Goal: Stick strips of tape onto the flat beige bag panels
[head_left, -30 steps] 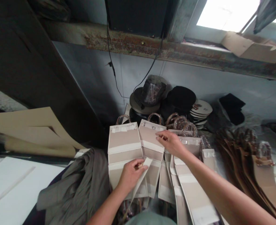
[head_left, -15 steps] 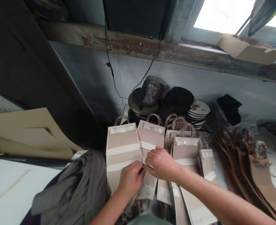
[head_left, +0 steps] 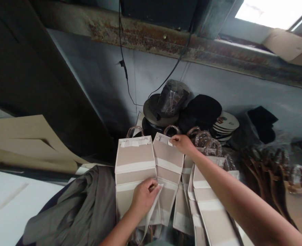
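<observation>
Several beige-and-cream flat bags lie side by side, with round clear-wrapped handles at their top ends. My left hand (head_left: 143, 199) rests on the lower part of the leftmost bag (head_left: 135, 155) and pinches a long cream strip (head_left: 152, 208) that hangs downward. My right hand (head_left: 182, 144) is at the top edge of the bag next to it (head_left: 168, 160). Its fingertips pinch a small piece of white tape (head_left: 169, 142). My right forearm hides part of the bags further right (head_left: 204, 201).
A crumpled grey cloth (head_left: 71, 205) lies left of the bags, beside a white board (head_left: 12, 201) and tan card sheets (head_left: 20, 143). Dark round hat-like items (head_left: 161, 114) and stacked white discs (head_left: 225, 124) stand behind. Brown strips (head_left: 266, 167) lie at right, below a rusty beam (head_left: 166, 42).
My right hand has moved up and away from my left, from the middle of the bags to the top edge of the second bag. The long cream strip now shows below my left hand.
</observation>
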A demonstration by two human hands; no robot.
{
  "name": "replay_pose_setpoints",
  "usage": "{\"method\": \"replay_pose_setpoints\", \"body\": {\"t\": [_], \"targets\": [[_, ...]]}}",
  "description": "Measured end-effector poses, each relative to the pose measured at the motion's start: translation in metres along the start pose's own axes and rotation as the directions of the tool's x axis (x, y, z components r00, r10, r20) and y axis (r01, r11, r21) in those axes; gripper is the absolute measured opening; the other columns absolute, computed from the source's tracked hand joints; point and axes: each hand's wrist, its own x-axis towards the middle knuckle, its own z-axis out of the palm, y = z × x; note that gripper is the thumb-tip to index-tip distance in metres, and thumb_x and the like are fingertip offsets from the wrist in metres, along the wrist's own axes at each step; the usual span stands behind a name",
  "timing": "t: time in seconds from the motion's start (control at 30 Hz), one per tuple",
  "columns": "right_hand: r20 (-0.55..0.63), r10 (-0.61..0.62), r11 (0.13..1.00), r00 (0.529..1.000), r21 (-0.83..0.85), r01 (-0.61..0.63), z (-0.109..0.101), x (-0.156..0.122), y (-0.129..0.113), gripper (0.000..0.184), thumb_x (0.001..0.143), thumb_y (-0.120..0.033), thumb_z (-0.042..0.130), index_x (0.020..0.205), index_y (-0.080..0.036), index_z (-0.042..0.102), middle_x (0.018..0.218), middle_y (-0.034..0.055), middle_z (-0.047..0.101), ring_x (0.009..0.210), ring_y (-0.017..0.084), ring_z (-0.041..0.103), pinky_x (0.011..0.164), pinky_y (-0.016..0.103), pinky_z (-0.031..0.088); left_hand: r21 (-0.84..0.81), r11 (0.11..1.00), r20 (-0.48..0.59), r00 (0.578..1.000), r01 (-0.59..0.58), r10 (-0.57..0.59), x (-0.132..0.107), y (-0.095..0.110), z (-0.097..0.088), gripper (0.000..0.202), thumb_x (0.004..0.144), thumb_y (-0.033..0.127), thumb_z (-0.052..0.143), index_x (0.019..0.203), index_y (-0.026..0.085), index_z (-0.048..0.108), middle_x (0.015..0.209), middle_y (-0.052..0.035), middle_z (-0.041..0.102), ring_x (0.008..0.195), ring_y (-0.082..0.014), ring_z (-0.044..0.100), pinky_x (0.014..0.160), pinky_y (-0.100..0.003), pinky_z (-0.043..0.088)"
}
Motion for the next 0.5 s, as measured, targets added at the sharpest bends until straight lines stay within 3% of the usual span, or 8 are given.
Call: {"method": "replay_pose_setpoints", "body": {"t": [0.2,0.3,0.4,0.5], "targets": [[-0.061,0.045,0.990,0.997,-0.132,-0.053,0.020,0.001,0.004,0.017,0.089,-0.034,0.065,0.086,-0.023,0.077,0.086,0.0020,0.076,0.075,0.017,0.064,0.062,0.024,0.036,-0.014,0.999,0.029,0.999,0.032,-0.032,0.002,0.004,-0.005,0.019,0.089,0.037,0.063,0.082,0.020,0.068,0.074,0.0007,0.066,0.071,-0.0171,0.059,0.068,-0.025,0.042],[-0.106,0.026,0.987,0.994,-0.156,-0.042,0.020,0.000,0.006,0.024,0.091,-0.033,0.066,0.112,-0.025,0.074,0.091,0.0013,0.075,0.077,0.016,0.064,0.065,0.024,0.038,-0.013,1.000,0.046,0.999,-0.008,0.009,0.001,0.008,-0.010,0.010,0.088,0.030,0.063,0.087,0.021,0.068,0.081,-0.0001,0.067,0.076,-0.0179,0.062,0.073,-0.026,0.044],[-0.009,0.001,0.996,1.000,-0.090,-0.002,0.014,0.003,0.010,0.053,0.087,-0.026,0.070,0.139,-0.021,0.061,0.090,0.0005,0.073,0.077,0.015,0.063,0.069,0.023,0.042,-0.010,0.997,0.059,0.995,-0.075,0.076,-0.002,0.010,-0.015,0.010,0.080,0.017,0.062,0.088,0.021,0.066,0.089,-0.0013,0.067,0.086,-0.0187,0.062,0.081,-0.027,0.045],[0.051,0.005,0.996,0.999,-0.085,0.000,0.009,0.006,0.012,0.053,0.083,-0.023,0.073,0.135,-0.019,0.064,0.089,0.0005,0.073,0.078,0.015,0.064,0.070,0.023,0.044,-0.080,0.995,0.081,0.994,-0.061,0.067,-0.007,0.010,-0.016,0.014,0.077,0.012,0.059,0.086,0.020,0.064,0.088,-0.0014,0.066,0.086,-0.0184,0.062,0.081,-0.027,0.046]]}}
